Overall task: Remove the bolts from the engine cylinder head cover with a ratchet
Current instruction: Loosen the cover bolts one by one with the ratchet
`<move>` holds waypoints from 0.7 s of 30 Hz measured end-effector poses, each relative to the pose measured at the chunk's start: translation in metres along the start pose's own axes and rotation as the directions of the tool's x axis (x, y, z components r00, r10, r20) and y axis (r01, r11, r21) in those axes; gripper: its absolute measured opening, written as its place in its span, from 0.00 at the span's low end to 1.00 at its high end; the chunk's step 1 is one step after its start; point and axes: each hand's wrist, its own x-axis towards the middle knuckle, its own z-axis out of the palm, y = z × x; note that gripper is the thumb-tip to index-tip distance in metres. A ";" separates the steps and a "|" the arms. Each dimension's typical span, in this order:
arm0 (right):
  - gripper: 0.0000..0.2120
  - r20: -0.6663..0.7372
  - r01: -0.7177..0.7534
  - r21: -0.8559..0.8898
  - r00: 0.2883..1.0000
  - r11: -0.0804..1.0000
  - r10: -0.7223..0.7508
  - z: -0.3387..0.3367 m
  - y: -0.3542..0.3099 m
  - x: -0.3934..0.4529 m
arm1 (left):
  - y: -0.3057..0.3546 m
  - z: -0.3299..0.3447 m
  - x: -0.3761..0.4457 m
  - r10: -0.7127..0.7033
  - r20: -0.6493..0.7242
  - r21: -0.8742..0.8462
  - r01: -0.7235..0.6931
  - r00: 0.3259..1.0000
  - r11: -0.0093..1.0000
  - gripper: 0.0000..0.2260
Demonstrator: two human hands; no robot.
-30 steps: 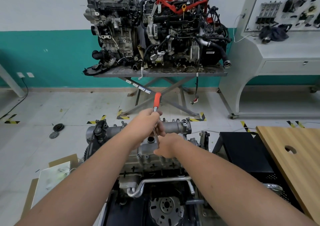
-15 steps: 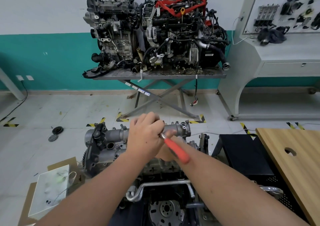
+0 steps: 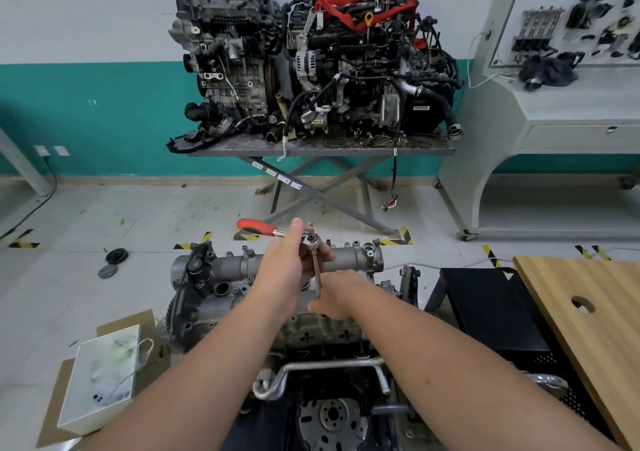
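Ratchet [image 3: 277,231] positioned over the engine cylinder head cover [image 3: 242,277], both hands engaged.

The left hand [image 3: 287,263] grips the ratchet at its head, fingers curled round the metal neck; the red handle points up and to the left, clear of the hand. A chrome extension bar [image 3: 317,274] runs down from the ratchet head toward the cover. The right hand [image 3: 337,300] rests low at the foot of the extension bar, fingers curled round it; the lower end of the bar and the bolt beneath are hidden by the hand. The cover sits on top of the engine directly in front of the person, between a cardboard box [image 3: 100,374] on the floor at left and a wooden table [image 3: 588,312] at right. Two further engines stand on a metal table [image 3: 322,151] against the far wall.
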 end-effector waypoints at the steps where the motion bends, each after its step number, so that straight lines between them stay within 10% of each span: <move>1: 0.18 0.000 -0.004 0.006 1.000 1.000 0.004 0.000 0.000 0.000 | 0.004 -0.002 -0.001 -0.011 0.051 0.020 0.010 0.999 1.000 0.18; 6: 0.14 -0.004 -0.005 0.047 1.000 0.999 0.005 0.003 0.003 0.000 | 0.020 -0.016 -0.007 -0.099 0.262 0.191 0.049 0.960 0.980 0.20; 12: 0.14 0.013 0.013 0.009 1.000 1.000 -0.013 0.003 0.002 0.004 | 0.044 -0.004 -0.002 -0.150 0.177 0.489 0.046 0.973 0.871 0.14; 17: 0.18 0.009 0.038 -0.036 0.999 0.999 -0.038 0.006 0.004 0.005 | 0.056 0.015 -0.011 -0.032 0.306 0.872 -0.267 0.952 0.410 0.13; 21: 0.20 -0.002 0.046 0.041 0.999 0.998 -0.046 0.008 0.007 0.003 | 0.048 0.019 -0.019 0.092 0.489 0.861 -0.497 0.868 0.112 0.17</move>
